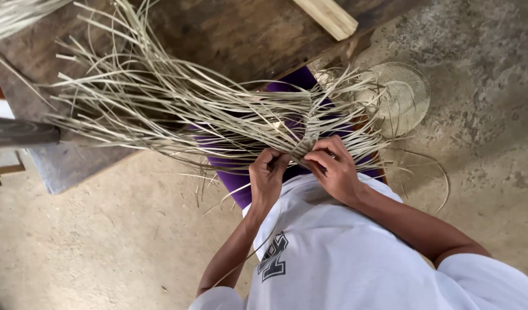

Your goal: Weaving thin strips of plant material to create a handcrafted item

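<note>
Head view: both hands' fingers pinch woven straw strips (218,109) beside a round mat (404,95).

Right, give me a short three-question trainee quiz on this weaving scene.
1. True or false: both hands grip the woven strip where the pale straw strands meet.
2. Which lies on the concrete floor beyond the right hand? A) round woven disc B) metal bucket C) scissors
3. Fill in: the left hand rests over a lap covered in ___ cloth.

Key: 1 true. 2 A, the round woven disc. 3 purple, the purple cloth.
</note>
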